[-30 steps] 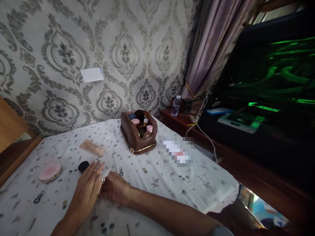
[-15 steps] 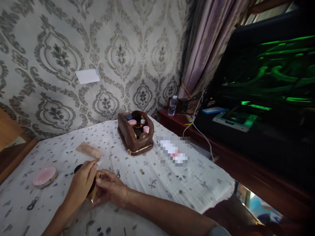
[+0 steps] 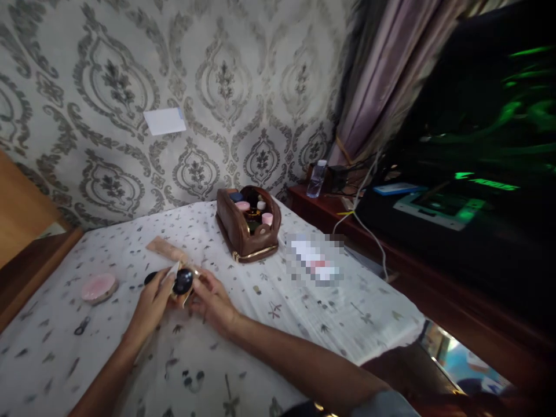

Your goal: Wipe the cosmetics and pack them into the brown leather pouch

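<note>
The person's left hand (image 3: pixel 152 298) is pinching a thin white piece (image 3: pixel 174 270) against a black round item (image 3: pixel 183 281) with gold edges, which the right hand (image 3: pixel 216 302) is gripping with bent fingers from the other side, above the patterned cloth (image 3: pixel 304 324). A black disc (image 3: pixel 150 278) is peeking out behind the left hand. A tan tube (image 3: pixel 165 248) is lying beyond, a pink round case (image 3: pixel 99 287) is resting to the left, and an open brown bag (image 3: pixel 248 237) is standing farther back.

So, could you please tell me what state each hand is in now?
Left hand: closed on a small white piece, fingertips partly hidden.
Right hand: closed on a shiny black-and-gold item.
</note>
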Demonstrator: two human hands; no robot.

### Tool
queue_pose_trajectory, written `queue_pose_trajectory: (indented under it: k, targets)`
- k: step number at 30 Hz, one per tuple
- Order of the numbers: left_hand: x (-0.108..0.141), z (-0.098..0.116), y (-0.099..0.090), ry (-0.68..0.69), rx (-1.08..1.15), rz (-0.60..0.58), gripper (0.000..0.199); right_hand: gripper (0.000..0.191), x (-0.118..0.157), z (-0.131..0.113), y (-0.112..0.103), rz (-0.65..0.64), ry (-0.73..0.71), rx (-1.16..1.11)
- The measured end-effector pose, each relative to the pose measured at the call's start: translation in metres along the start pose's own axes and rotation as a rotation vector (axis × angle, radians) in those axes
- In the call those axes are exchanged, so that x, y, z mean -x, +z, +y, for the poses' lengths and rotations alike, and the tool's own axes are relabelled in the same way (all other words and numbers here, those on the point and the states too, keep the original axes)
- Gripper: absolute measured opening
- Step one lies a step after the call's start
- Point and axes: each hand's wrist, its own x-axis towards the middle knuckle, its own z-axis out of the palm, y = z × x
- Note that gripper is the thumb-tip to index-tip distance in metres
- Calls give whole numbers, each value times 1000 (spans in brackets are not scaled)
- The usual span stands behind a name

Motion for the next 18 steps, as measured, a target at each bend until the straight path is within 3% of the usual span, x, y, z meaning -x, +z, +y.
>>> queue_pose_trajectory:
  k: [4,8,14,18]
  targets:
    - [14,6,11,-133,250,-72,59,59,-3,-7,0,21,-50,-21]
    - [17,4,13,-134,384,-37,57,60,-6,-8,-2,11,-25,46]
    - [7,-4,-2,-20,298,17,49,55,-7,-1,-7,49,-30,274]
    - [9,0,-3,-12,186,30,51,49,-7,-1,-8,69,-10,258]
